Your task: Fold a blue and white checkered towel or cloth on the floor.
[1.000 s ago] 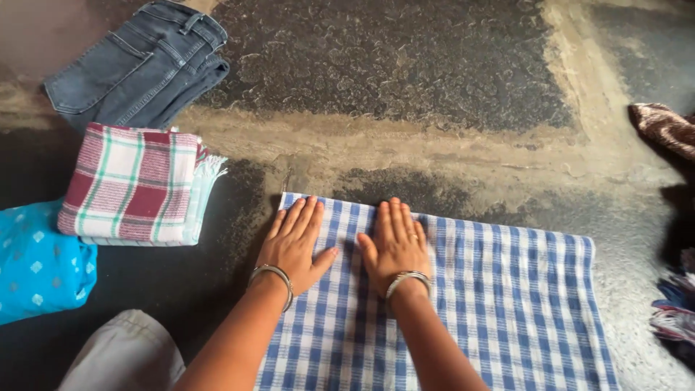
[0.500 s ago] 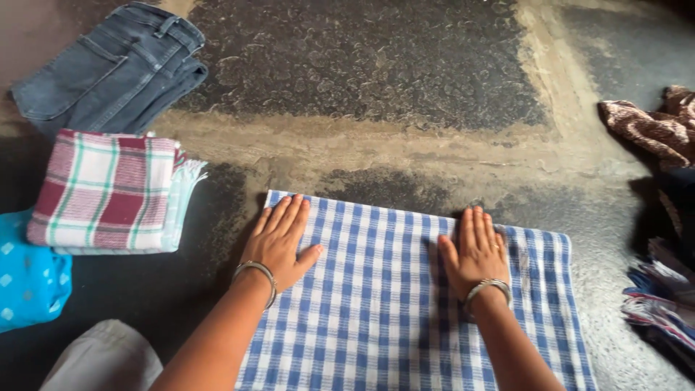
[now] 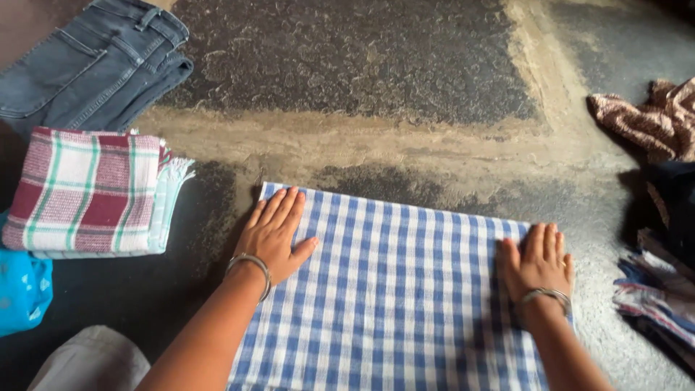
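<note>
A blue and white checked cloth point(image 3: 394, 289) lies spread flat on the dark stone floor. My left hand point(image 3: 274, 235) rests palm down on its far left corner, fingers together and pointing away from me. My right hand point(image 3: 537, 261) presses flat on the cloth near its far right edge. Both wrists wear thin metal bangles. Neither hand grips anything.
A folded red, white and green plaid cloth point(image 3: 83, 192) sits at the left on a pale folded cloth. Folded blue jeans point(image 3: 87, 65) lie behind it. A bright blue cloth point(image 3: 22, 289) is at the left edge. A heap of mixed clothes point(image 3: 655, 217) lies at the right.
My right hand has slid rightward across the checked cloth from beside the left hand to the right edge. The left hand has stayed near the left corner.
</note>
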